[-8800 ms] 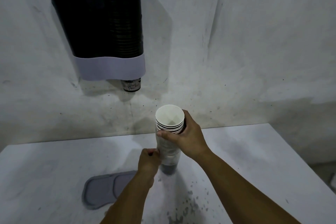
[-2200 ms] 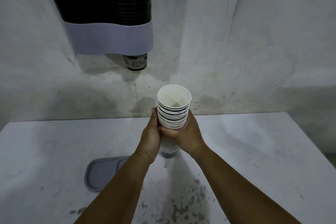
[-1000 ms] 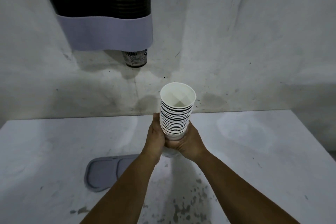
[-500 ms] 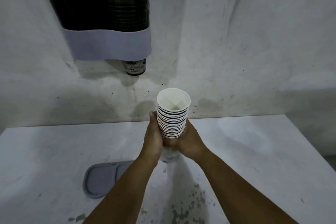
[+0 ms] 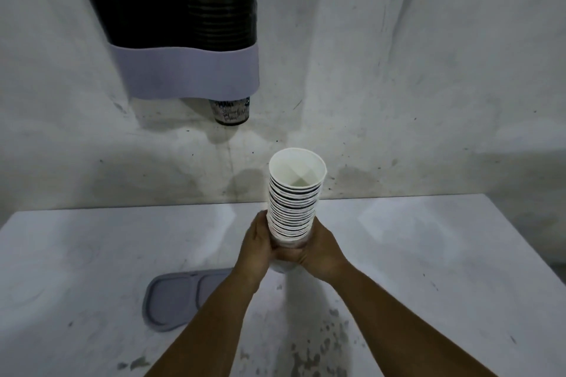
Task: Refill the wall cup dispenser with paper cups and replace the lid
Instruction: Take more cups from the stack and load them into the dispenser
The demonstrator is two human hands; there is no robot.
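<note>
A tall stack of white paper cups [image 5: 293, 196] stands upright in a clear plastic sleeve over the table. My left hand [image 5: 256, 243] grips its lower part from the left, and my right hand [image 5: 320, 249] grips it from the right. The wall cup dispenser [image 5: 183, 24] hangs at the upper left, a dark tube with a pale lavender base. One printed cup [image 5: 230, 110] pokes out of its bottom. The grey dispenser lid [image 5: 180, 297] lies flat on the table, left of my left forearm.
The white table [image 5: 428, 269] runs to the stained wall behind; its right edge falls away at the far right. Dark specks and stains mark the surface near the front centre [image 5: 321, 343].
More cup rims show above my hands than half a second ago; the sleeve has slid lower on the stack. Both hands have moved down the stack since 8.8 s ago.
</note>
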